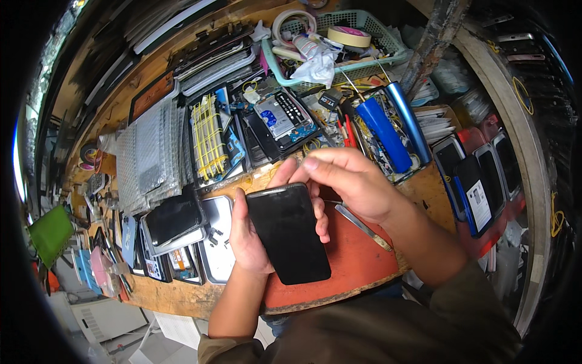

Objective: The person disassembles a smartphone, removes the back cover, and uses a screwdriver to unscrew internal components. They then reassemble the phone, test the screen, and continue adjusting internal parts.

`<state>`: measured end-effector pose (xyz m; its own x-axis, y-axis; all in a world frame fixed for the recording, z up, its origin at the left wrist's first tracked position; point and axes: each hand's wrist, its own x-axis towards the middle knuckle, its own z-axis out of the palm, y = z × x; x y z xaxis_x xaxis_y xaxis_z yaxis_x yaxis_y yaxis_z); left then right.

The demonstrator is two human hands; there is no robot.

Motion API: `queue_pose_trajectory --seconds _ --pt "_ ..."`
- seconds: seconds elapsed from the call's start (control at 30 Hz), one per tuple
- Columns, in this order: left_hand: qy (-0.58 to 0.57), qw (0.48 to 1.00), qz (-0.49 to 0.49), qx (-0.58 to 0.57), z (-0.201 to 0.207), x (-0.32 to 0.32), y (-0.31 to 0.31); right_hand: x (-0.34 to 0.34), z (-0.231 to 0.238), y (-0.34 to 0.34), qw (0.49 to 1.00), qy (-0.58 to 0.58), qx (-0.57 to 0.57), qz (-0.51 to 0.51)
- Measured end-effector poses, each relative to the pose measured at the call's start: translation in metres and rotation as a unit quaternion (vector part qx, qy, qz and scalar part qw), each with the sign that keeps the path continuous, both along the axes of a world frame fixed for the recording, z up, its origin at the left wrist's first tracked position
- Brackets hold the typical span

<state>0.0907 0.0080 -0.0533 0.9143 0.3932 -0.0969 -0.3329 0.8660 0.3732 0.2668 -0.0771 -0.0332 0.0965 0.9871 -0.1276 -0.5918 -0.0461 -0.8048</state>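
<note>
A black smartphone (289,236) lies in my left hand (250,247), its dark screen facing up. The left thumb presses along one long edge, and fingertips curl round the opposite edge. Just above the phone's top end is my right hand (354,182). Its thumb and forefinger are pinched together near the phone's top edge, and whatever they may hold is too small to make out. Beneath both hands spreads a red mat (364,267). A slim metal hand tool (364,227) rests on it beside my right wrist.
Left of the mat sit a white tray (219,261) with small dark pieces and stacked phones (176,221). Bubble-wrap sleeves (148,158), an opened device (282,121) and blue cylinders (385,136) stand behind. A green basket (388,57) holds tape rolls; more phones (476,194) lie right.
</note>
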Motion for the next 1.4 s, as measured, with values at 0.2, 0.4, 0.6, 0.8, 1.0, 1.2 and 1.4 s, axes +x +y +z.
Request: queue_pose_trajectory --seconds 0.2,0.4,0.6,0.8,1.0,1.2,1.4 --pt "0.008 0.995 -0.006 0.097 -0.008 0.002 0.009 -0.005 -0.009 0.0 0.999 -0.041 0.002 -0.027" --pt "0.018 0.998 -0.003 0.058 -0.007 0.002 0.007 -0.006 -0.009 0.0 0.997 -0.052 0.035 -0.04" --pt "0.036 0.999 -0.03 0.004 -0.005 0.002 0.004 -0.009 -0.006 -0.002 0.995 -0.087 -0.012 -0.057" --pt "0.11 0.975 -0.066 0.181 -0.007 -0.001 0.005 -0.017 -0.01 0.001 0.983 -0.153 -0.022 -0.096" --pt "0.053 0.986 -0.048 0.152 -0.01 0.0 0.01 -0.021 -0.015 0.002 0.985 -0.108 -0.009 -0.137" --pt "-0.047 0.992 0.058 0.101 -0.006 -0.004 0.025 -0.032 -0.016 0.0 0.945 -0.228 0.086 -0.219" --pt "-0.099 0.972 0.196 0.09 0.002 -0.013 0.044 -0.044 -0.019 -0.002 0.843 -0.502 0.143 -0.13"
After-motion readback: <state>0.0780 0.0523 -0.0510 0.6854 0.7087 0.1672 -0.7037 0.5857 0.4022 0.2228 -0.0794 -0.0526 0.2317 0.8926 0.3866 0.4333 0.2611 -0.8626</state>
